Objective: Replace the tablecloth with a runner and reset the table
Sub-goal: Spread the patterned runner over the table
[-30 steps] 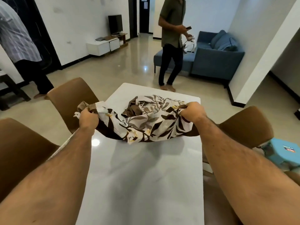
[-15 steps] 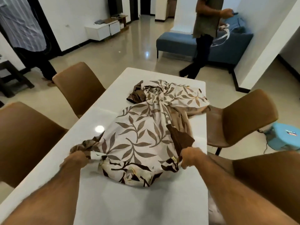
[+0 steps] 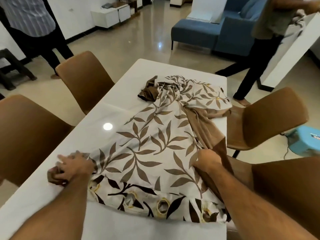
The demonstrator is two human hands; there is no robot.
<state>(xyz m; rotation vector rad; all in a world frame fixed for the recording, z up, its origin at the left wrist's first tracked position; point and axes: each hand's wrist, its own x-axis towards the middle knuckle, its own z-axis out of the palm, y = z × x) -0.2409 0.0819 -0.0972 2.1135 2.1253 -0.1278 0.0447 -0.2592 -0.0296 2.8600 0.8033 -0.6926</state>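
Presently, the leaf-patterned cloth point(image 3: 152, 153) is laid lengthwise along the white table point(image 3: 43, 196), bunched toward the 12 o'clock end and spread flatter toward 6 o'clock, its right edge draped over the table's 3 o'clock side. The left hand point(image 3: 72, 168) is set on the cloth's near-left corner at about 8 o'clock; its fingers point(image 3: 58, 177) are curled around a brown fold of fabric, though motion blur obscures the exact grasp. The right hand point(image 3: 207, 161) is placed at about 4 o'clock, clenched on a gathered ridge of cloth, with fabric pinched under the knuckles. Brown chairs point(image 3: 86, 80) are ranged along both long sides. A blue sofa point(image 3: 207, 32) is seen at 1 o'clock.
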